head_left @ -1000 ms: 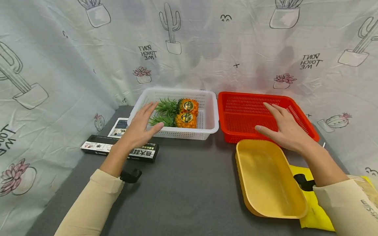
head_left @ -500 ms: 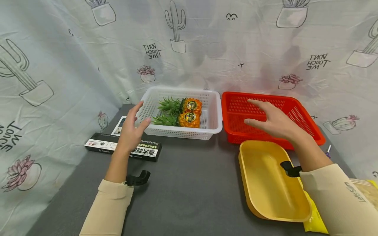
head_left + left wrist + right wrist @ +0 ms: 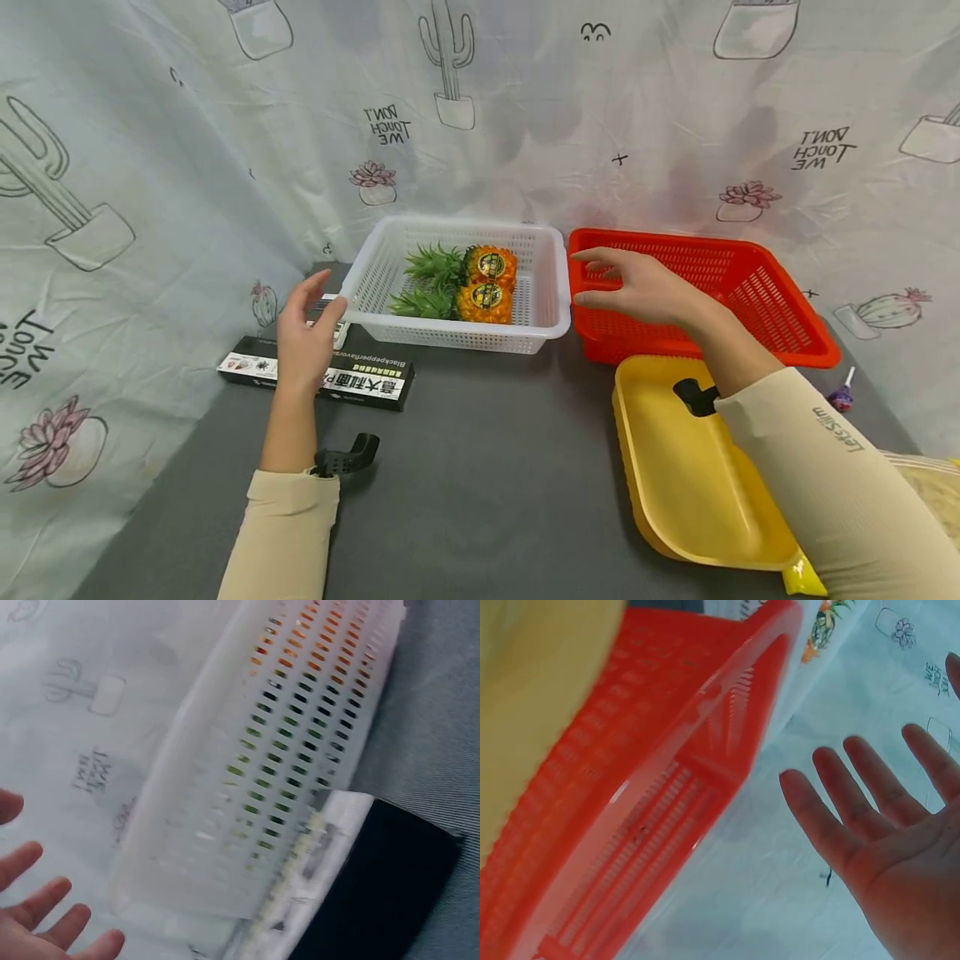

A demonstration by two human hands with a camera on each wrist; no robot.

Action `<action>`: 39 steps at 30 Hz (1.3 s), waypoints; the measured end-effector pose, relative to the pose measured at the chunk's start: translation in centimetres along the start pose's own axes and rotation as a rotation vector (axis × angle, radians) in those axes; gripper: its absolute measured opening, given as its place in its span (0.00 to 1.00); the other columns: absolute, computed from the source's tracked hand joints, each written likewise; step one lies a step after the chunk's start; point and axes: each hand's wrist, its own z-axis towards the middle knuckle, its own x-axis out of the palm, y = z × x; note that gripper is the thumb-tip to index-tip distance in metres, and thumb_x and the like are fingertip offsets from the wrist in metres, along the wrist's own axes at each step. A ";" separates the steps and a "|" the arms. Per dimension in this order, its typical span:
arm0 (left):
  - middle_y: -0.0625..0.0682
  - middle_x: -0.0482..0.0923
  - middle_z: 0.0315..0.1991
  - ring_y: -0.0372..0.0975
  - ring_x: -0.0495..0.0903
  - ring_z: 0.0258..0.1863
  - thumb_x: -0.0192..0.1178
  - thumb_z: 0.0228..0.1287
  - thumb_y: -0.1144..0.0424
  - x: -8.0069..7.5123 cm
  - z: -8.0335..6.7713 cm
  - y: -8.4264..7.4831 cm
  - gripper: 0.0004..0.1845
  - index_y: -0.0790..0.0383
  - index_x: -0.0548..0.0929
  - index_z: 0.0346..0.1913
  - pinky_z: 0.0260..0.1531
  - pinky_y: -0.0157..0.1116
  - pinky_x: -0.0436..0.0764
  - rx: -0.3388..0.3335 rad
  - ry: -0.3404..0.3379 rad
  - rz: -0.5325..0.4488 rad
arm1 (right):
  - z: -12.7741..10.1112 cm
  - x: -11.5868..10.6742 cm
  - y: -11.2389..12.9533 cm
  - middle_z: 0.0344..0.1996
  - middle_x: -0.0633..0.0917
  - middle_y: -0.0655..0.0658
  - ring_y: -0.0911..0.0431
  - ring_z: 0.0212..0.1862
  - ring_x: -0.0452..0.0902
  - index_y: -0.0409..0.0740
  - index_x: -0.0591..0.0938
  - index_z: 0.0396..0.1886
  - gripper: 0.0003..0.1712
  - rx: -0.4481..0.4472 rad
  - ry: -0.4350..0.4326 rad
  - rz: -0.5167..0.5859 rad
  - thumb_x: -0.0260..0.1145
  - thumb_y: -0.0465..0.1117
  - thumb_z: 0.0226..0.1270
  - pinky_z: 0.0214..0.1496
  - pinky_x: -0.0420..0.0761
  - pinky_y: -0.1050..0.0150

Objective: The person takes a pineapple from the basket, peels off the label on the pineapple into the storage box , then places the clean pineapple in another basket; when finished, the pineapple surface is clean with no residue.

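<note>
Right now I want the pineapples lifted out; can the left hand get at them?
Probably yes: the left hand hovers open beside the white basket, whose top is open, with nothing over the pineapples.

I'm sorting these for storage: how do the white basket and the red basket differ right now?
The white basket holds two pineapples; the red basket shows nothing inside. The white basket is nearest the left hand, which stays off its side; the right hand hovers over the red basket's near-left corner. Both are rectangular slotted plastic, side by side on the grey table.
</note>
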 end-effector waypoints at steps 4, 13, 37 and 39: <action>0.52 0.63 0.76 0.43 0.67 0.73 0.58 0.75 0.62 -0.2 0.2 1.6 0.29 0.52 0.68 0.77 0.68 0.49 0.72 -0.158 -0.051 -0.127 | 1.9 0.9 1.1 0.70 0.76 0.40 0.40 0.69 0.72 0.53 0.72 0.75 0.38 -0.009 0.048 0.048 0.72 0.53 0.68 0.65 0.78 0.37; 0.47 0.66 0.61 0.40 0.72 0.61 0.58 0.75 0.67 0.9 0.4 4.1 0.34 0.55 0.62 0.80 0.57 0.45 0.83 -0.247 0.028 -0.316 | 5.1 1.6 2.4 0.67 0.78 0.37 0.41 0.67 0.74 0.53 0.75 0.73 0.35 -0.018 0.202 0.068 0.71 0.46 0.67 0.63 0.81 0.43; 0.59 0.65 0.72 0.42 0.75 0.63 0.58 0.66 0.76 3.4 1.1 4.0 0.38 0.53 0.66 0.78 0.57 0.40 0.81 -0.248 -0.098 -0.405 | 13.2 2.0 6.1 0.71 0.75 0.35 0.40 0.70 0.72 0.52 0.75 0.74 0.36 -0.099 0.475 -0.097 0.71 0.37 0.67 0.62 0.80 0.46; 0.60 0.64 0.73 0.42 0.74 0.64 0.58 0.66 0.76 3.4 1.1 3.9 0.38 0.53 0.65 0.78 0.59 0.42 0.80 -0.248 -0.089 -0.403 | 13.8 2.2 6.1 0.72 0.74 0.35 0.40 0.71 0.71 0.52 0.75 0.75 0.36 -0.101 0.482 -0.078 0.72 0.36 0.67 0.62 0.80 0.45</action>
